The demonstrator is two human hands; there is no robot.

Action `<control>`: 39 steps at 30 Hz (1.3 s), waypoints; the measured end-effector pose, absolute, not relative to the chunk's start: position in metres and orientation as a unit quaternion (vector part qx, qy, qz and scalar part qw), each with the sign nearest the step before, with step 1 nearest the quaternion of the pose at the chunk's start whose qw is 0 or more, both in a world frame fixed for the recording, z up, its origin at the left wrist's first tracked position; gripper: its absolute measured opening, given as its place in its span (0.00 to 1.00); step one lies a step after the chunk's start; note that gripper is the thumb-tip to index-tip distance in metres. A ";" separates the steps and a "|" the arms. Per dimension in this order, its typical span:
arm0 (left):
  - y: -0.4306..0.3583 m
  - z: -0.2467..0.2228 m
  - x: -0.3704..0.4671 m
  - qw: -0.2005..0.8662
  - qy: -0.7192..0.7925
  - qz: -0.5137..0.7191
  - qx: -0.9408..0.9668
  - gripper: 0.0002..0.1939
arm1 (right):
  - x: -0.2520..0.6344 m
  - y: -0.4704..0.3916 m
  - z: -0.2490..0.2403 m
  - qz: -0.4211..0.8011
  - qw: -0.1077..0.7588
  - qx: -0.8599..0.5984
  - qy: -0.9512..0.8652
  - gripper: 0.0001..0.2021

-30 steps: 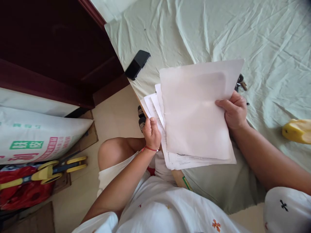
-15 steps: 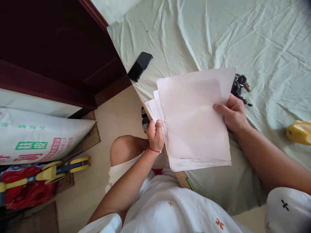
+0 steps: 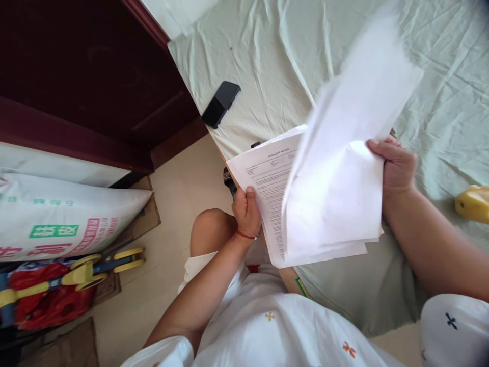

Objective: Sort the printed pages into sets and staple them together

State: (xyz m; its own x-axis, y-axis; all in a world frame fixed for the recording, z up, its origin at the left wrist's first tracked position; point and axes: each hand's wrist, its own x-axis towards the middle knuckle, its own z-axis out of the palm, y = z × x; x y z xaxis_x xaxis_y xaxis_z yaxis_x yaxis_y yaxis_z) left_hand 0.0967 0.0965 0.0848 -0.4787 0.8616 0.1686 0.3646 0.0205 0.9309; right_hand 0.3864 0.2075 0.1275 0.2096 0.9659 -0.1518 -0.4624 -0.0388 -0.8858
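Note:
My left hand (image 3: 247, 210) grips the left edge of a stack of printed papers (image 3: 268, 188), thumb on top. The uppermost page of that stack carries the heading "OVERLEAF NOTES" above small text. My right hand (image 3: 395, 165) pinches several white sheets (image 3: 336, 193) at their right side, thumb in front and the other fingers behind. These sheets are bent and lifted, blurred along the top, and they cover the right part of the printed page. A black phone (image 3: 220, 104) lies on the green cloth beyond the papers.
Wrinkled pale green cloth (image 3: 267, 66) covers the surface under the papers. A yellow object (image 3: 472, 204) sits at its right. On the floor to the left are a white printed sack (image 3: 72, 214) and a yellow-and-blue wheeled toy (image 3: 82, 275). A dark red wooden panel (image 3: 87, 76) stands behind them.
My right hand has moved right, lifting and bending the upper sheets away. A printed page now shows at the left. The left hand has stayed at the stack's edge.

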 end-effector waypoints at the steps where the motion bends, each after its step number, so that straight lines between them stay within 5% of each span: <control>1: 0.097 0.084 0.097 0.238 0.677 0.534 0.448 0.23 | 0.387 0.206 0.130 0.574 0.622 -0.456 -0.275 0.11; 34: 0.097 0.087 0.095 0.197 0.664 0.512 0.508 0.25 | 0.380 0.188 0.123 0.646 0.452 -0.396 -0.470 0.16; 39: 0.097 0.086 0.094 0.191 0.671 0.509 0.505 0.25 | 0.378 0.191 0.120 0.595 0.488 -0.432 -0.470 0.13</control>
State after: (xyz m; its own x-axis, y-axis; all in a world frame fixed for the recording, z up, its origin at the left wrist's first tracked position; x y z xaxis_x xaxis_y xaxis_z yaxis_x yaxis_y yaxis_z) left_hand 0.0942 0.0971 0.0863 -0.4179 0.8713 0.2575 0.4833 -0.0268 0.8750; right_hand 0.3778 0.1908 0.1198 -0.1500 0.9871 -0.0556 -0.1749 -0.0818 -0.9812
